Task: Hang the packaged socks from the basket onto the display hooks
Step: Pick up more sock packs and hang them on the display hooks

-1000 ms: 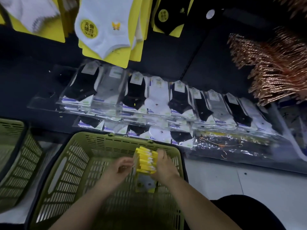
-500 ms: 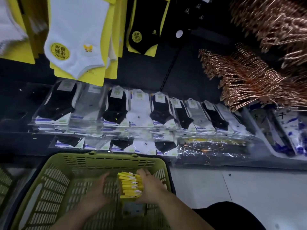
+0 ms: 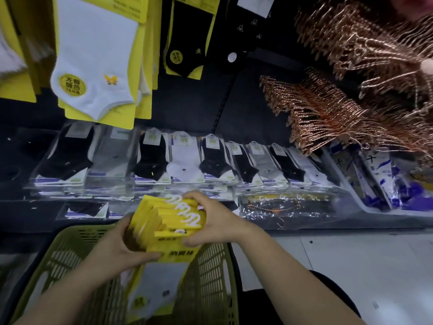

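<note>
Sock packs [image 3: 164, 227] are gripped upright between left hand [image 3: 117, 246] and right hand [image 3: 216, 219], white hangers [image 3: 185, 211] topmost, directly below the hung socks [image 3: 93, 62].

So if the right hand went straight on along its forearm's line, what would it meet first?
The yellow sock packs that the right hand grips; beyond them, likely the row of bagged socks, though depth is unclear.

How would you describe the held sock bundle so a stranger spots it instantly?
Start at the green basket below. Above its far rim, the left hand and right hand grip a stack of sock packs. Unlike the clear-bagged socks behind, it has yellow cards with white hooks.
</note>
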Demonstrator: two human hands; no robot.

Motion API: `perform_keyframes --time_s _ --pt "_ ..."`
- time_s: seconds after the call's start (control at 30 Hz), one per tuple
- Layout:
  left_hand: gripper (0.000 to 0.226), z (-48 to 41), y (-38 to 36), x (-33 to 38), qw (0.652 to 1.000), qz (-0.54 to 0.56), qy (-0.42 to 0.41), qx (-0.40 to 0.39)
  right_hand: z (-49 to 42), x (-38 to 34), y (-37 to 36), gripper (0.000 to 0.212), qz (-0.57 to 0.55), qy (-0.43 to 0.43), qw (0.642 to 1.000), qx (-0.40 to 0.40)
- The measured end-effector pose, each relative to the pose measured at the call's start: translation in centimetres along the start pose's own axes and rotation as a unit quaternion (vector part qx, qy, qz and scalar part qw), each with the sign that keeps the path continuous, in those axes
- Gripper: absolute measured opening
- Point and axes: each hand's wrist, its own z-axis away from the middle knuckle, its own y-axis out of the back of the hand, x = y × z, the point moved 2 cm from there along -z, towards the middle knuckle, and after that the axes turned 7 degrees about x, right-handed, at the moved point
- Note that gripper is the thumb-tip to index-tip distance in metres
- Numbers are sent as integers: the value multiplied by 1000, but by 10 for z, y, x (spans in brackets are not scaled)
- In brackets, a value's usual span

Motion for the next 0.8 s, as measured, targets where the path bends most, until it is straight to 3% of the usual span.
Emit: perform_keyframes --time_s 0.1,0.3,0.43,0.7,0.8 --pt "68 -4 5 43 999 11 -32 33 4 -30 21 77 -78 43 995 43" --pt "52 -8 -8 104 987 124 -87 54 6 -69 44 61 -229 91 942 228" --pt "62 -7 -25 129 968 202 -106 103 7 -99 54 47 -228 172 907 309" --pt "63 9 -17 167 945 274 -125 128 11 -141 61 33 -269 216 906 246" --pt "64 16 -9 179 936 291 -137 147 12 -153 69 34 -249 213 924 199"
